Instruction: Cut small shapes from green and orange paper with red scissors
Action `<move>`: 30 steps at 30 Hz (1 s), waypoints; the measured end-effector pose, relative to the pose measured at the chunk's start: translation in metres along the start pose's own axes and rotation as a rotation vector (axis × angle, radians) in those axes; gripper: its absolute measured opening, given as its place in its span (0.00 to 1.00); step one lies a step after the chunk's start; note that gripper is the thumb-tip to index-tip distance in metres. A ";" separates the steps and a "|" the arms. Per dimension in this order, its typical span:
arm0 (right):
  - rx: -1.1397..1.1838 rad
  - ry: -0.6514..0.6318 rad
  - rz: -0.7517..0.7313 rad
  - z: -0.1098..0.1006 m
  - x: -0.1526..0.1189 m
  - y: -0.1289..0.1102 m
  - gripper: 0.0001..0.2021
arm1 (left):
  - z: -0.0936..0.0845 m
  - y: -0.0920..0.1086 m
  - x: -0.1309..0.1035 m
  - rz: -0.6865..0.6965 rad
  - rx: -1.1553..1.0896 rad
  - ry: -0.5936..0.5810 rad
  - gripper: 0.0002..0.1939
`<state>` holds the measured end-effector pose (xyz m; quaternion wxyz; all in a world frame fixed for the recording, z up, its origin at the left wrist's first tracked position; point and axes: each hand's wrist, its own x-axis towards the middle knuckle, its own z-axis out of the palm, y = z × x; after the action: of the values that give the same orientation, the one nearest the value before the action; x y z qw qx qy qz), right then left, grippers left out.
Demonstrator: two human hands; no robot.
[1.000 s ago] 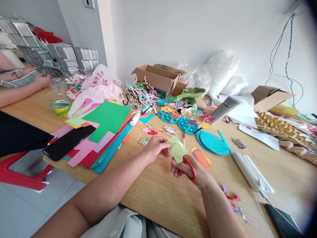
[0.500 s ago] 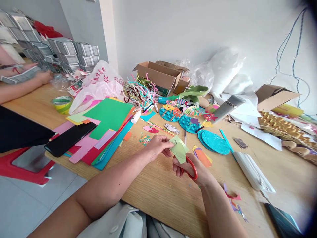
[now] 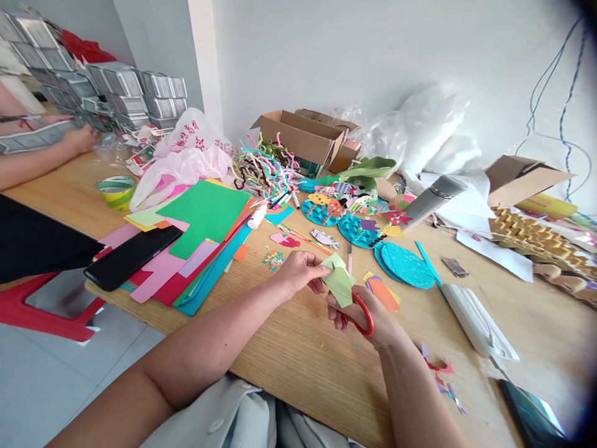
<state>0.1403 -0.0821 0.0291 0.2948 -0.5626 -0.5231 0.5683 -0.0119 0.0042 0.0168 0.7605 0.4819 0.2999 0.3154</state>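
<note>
A light green paper piece [image 3: 340,287] is pinched at its upper left edge by my left hand [image 3: 304,272], near the middle of the view. My right hand [image 3: 368,314] is closed round the red-handled scissors [image 3: 365,315] just below and right of the paper. The scissor blades are hidden behind the paper. Small coloured scraps [image 3: 273,261] lie left of my left hand. Beyond the hands are a pink and red paper fish [image 3: 285,240] and a white fish with dark lines [image 3: 325,238].
Coloured paper sheets [image 3: 209,214] and a black phone [image 3: 133,256] lie at the left. Blue discs [image 3: 405,266], a grey flask [image 3: 436,198] and a white case [image 3: 479,322] stand or lie to the right. A co-worker's hands [image 3: 77,138] hold grey items at the far left.
The view has shifted slightly. My hands keep nearly the same hold on the paper and scissors, and the co-worker's hand at the far left has moved a little.
</note>
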 end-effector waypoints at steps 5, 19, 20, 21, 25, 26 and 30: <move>-0.007 0.000 -0.010 0.002 -0.001 -0.002 0.07 | 0.000 0.000 0.000 -0.002 -0.004 -0.012 0.12; 0.000 -0.003 -0.035 0.006 -0.003 -0.012 0.08 | 0.003 0.001 -0.004 0.027 -0.001 -0.014 0.09; 0.003 -0.002 -0.035 0.006 -0.003 -0.011 0.08 | 0.004 0.002 -0.004 0.030 0.006 -0.011 0.09; 0.009 -0.003 -0.036 0.006 -0.003 -0.011 0.08 | 0.004 0.002 -0.004 0.034 0.011 -0.011 0.09; 0.015 -0.003 -0.039 0.005 -0.004 -0.010 0.08 | 0.004 0.002 -0.004 0.037 0.013 -0.012 0.09; 0.012 -0.001 -0.037 0.005 -0.004 -0.010 0.08 | 0.004 0.002 -0.003 0.034 0.012 -0.012 0.09; -0.013 0.014 -0.027 0.006 -0.003 -0.010 0.11 | 0.005 0.001 -0.003 0.026 0.017 -0.007 0.09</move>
<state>0.1328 -0.0835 0.0386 0.3025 -0.5613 -0.5324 0.5568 -0.0108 -0.0005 0.0203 0.7534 0.4930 0.2937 0.3210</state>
